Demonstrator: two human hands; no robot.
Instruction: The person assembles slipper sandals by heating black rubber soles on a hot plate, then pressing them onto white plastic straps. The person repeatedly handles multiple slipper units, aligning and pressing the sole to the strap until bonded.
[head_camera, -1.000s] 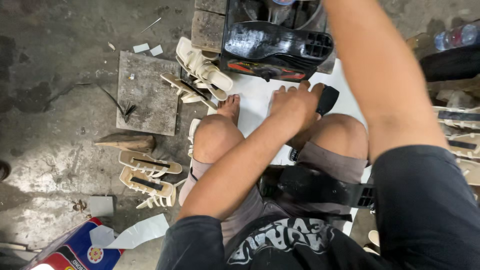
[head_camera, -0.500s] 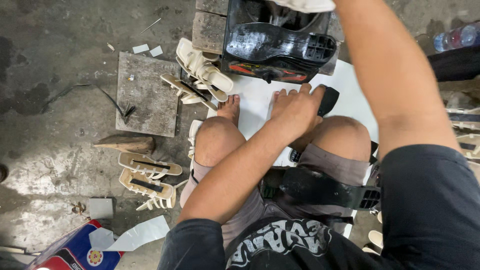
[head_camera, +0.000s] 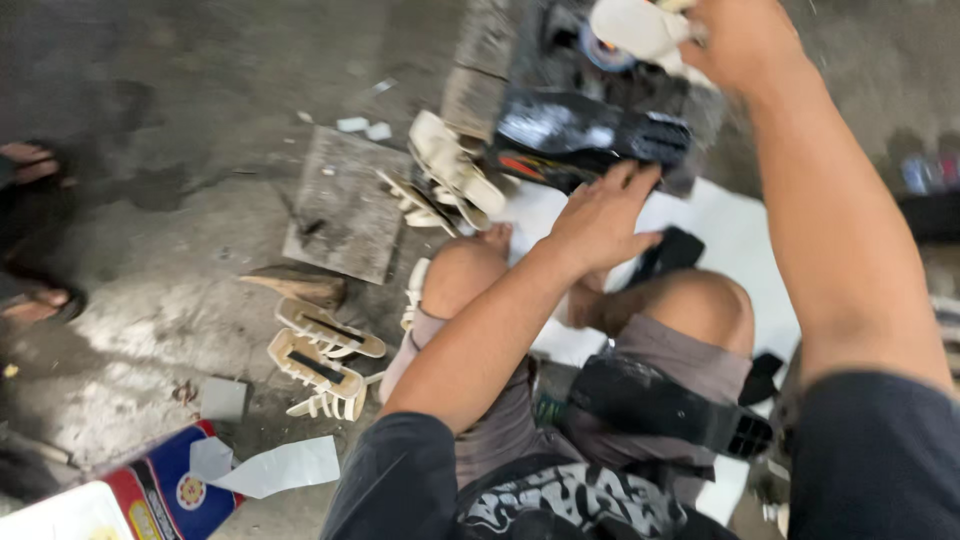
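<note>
My left hand (head_camera: 600, 218) hovers above my knees with its fingers spread. Its fingertips reach the edge of a black shoe sole (head_camera: 590, 135) lying on a dark stand in front of me. Up at the top edge, my right hand (head_camera: 740, 38) is closed around a cream-coloured sandal piece (head_camera: 640, 25) held over that stand. Another black sole (head_camera: 660, 400) rests across my lap. I sit on the floor with knees drawn up over a white sheet (head_camera: 730, 235).
A pile of cream sandal pieces (head_camera: 450, 170) leans beside a grey slab (head_camera: 345, 200). More cream pieces (head_camera: 320, 350) lie on the concrete to my left. Another person's sandalled feet (head_camera: 30, 230) are at the far left. A colourful box (head_camera: 150, 490) sits bottom left.
My left hand has lifted off the spot between my knees toward the black sole. My right hand with the cream piece has come into view at the top. The view has swung right.
</note>
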